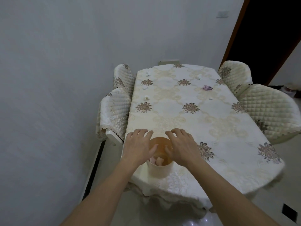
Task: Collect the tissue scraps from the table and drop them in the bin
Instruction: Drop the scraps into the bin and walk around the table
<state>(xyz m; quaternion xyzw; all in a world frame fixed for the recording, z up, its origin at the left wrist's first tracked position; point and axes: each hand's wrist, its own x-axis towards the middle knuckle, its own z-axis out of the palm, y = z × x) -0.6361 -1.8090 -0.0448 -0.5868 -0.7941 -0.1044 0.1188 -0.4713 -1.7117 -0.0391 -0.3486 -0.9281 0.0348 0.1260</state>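
While both hands hang over the bin [160,170], their fingers are loose and spread, and they hold nothing that I can see. The left hand [138,145] is over the left side of the rim and the right hand [182,145] is over the right side, so they hide part of the bin's mouth. The bin stands on the near end of the bench [219,128], close to the edge. It is cream outside and orange inside, and a few pale scraps [157,161] lie at the bottom. More tissue bits lie on the flowery cloth at the far end, well apart from the bin: a white bit [146,97] near the left edge, another white bit [199,77] far back, and a purple bit [207,87] to the right. Padded chairs are pushed up on both sides, the left chairs [114,110] and the right chairs [267,108]. A dark doorway [267,30] is behind on the right.
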